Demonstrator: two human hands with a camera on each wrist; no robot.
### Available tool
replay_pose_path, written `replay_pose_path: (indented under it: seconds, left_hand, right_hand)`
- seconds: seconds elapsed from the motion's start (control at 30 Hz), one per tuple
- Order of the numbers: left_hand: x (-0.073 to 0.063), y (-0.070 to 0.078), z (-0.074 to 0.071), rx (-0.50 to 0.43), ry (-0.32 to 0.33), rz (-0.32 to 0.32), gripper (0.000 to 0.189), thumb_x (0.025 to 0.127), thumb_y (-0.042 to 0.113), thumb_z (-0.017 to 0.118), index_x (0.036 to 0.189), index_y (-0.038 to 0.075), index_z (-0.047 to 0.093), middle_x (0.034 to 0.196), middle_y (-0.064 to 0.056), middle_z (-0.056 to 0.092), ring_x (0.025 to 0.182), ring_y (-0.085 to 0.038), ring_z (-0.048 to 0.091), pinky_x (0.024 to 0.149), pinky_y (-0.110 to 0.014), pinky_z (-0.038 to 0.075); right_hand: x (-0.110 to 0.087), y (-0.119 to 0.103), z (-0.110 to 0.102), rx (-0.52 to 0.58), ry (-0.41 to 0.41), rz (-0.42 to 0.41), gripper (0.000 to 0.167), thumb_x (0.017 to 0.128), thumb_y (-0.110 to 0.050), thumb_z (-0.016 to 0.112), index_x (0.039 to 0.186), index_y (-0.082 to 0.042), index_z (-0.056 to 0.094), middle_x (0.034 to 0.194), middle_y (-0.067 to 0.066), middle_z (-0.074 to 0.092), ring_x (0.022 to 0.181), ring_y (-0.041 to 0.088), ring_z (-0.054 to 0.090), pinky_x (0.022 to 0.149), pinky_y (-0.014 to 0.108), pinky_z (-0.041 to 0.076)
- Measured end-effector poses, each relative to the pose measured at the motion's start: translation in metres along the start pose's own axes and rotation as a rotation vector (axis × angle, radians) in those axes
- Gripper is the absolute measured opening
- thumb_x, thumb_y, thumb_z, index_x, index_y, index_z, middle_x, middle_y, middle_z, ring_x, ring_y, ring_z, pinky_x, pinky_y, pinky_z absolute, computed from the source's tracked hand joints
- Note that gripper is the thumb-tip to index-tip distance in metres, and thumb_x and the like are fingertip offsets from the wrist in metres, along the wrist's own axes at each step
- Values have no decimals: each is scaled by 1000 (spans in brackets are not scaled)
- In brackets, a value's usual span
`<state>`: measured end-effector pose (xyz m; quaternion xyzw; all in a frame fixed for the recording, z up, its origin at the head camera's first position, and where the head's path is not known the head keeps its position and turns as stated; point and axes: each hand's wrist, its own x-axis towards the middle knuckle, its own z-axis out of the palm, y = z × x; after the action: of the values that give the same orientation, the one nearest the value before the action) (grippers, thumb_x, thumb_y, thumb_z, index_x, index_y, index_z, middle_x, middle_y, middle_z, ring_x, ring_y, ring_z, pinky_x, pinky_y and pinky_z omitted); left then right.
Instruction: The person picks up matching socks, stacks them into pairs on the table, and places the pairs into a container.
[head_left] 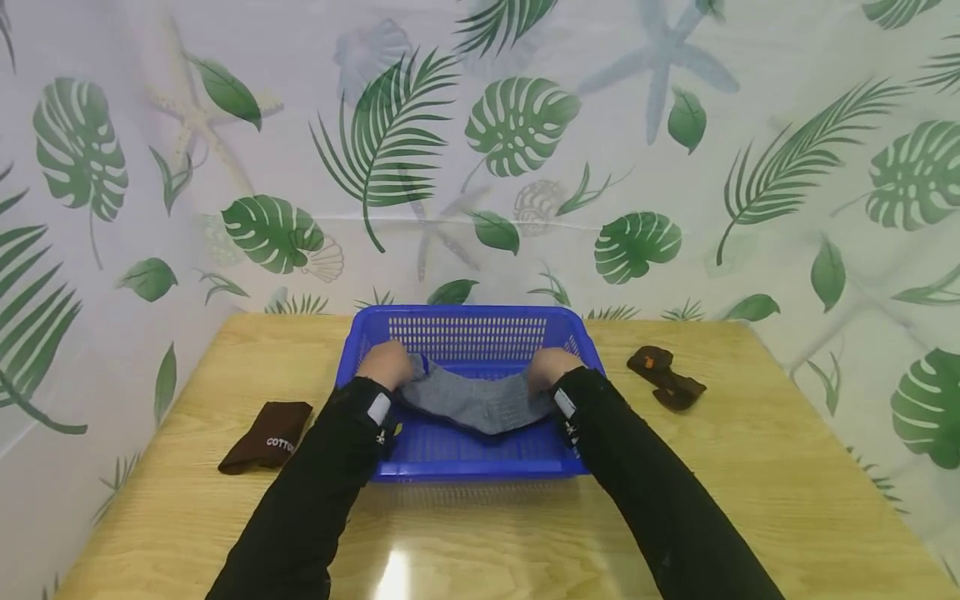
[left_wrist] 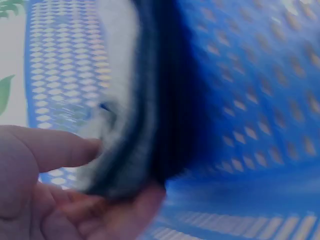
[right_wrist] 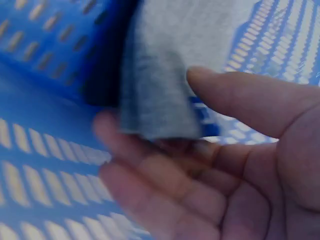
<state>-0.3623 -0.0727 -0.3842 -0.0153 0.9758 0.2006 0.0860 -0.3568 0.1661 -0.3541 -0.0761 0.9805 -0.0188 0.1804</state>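
Note:
A grey sock [head_left: 472,400] stretches between my two hands inside a blue plastic basket [head_left: 480,468], its middle sagging. Dark cloth shows along its underside. My left hand [head_left: 386,364] pinches the end with a small navy mark, thumb on one side and fingers beneath, as the left wrist view shows. At the opposite end my right hand [head_left: 553,367] holds the grey sock [right_wrist: 165,95] between its thumb [right_wrist: 235,95] and the fingers below. The basket's slotted wall fills much of both wrist views, which are blurred.
On the wooden table left of the basket lies a folded dark brown sock [head_left: 268,437] with white lettering. To the right rests a crumpled brown sock [head_left: 666,379] with an orange mark. A leaf-print cloth [head_left: 480,167] hangs behind the table.

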Motion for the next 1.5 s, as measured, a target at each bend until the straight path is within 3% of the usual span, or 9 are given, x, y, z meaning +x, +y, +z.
replay_pose_path:
  seconds: [0.13,0.23,0.33,0.43,0.8,1.03,1.17,1.37,1.5]
  left_hand:
    - [-6,9,-3,22,145,34,53,85,16,65,129,-10,50,122,-30,58,110,-44,57,90,-53,49]
    - [-2,15,0,52,191,215,25,80,8,65,104,-1,63,101,-18,65,92,-34,62,78,-45,52]
    - [3,19,6,74,76,385,7,77,2,63,75,8,60,76,-5,61,70,-21,56,63,-35,48]
    - [7,18,13,125,-69,427,15,76,4,66,65,10,57,68,-1,55,65,-17,50,60,-31,44]
    - [11,19,26,134,-176,365,36,76,9,71,53,15,43,59,3,44,58,-14,41,53,-25,36]
    - [-1,35,-4,94,-78,131,17,74,18,78,74,5,67,87,-9,66,77,-23,58,67,-37,51]
    - [5,29,3,180,-144,123,21,76,16,78,90,2,72,101,-12,69,91,-25,62,83,-38,52]
    - [16,17,24,186,-242,106,32,75,18,81,97,-1,70,108,-15,67,102,-29,61,92,-39,49]
    - [16,13,22,181,-269,115,31,77,22,79,97,0,71,101,-11,67,96,-25,61,90,-38,50]
  right_hand:
    - [8,-9,1,-27,100,-18,5,81,-9,68,81,-4,66,87,12,65,72,22,54,63,40,50]
    - [10,-17,-2,22,99,-68,18,82,-21,74,85,-4,68,87,11,68,70,21,60,64,41,54]
    - [10,-20,0,68,-29,-94,33,80,-35,78,70,-8,61,70,3,58,59,16,52,57,32,48]
    - [7,-23,4,23,-132,-98,40,78,-44,79,67,-13,56,68,-1,50,62,15,47,58,30,43]
    - [16,-31,14,-129,-161,33,50,62,-54,87,89,-14,75,107,3,67,97,19,60,89,36,51]
    - [13,-19,-11,-36,-203,4,44,75,-49,80,92,-9,75,94,3,71,92,20,62,85,34,50]
    - [23,-3,-1,-23,-160,22,41,76,-46,80,85,-7,71,77,3,67,78,21,60,76,35,50]
    - [28,10,26,52,-103,37,64,70,-44,86,115,-4,66,106,9,67,93,23,60,86,40,51]
    - [27,8,25,49,-107,23,62,72,-44,84,116,-4,65,107,9,67,93,23,60,86,39,50]
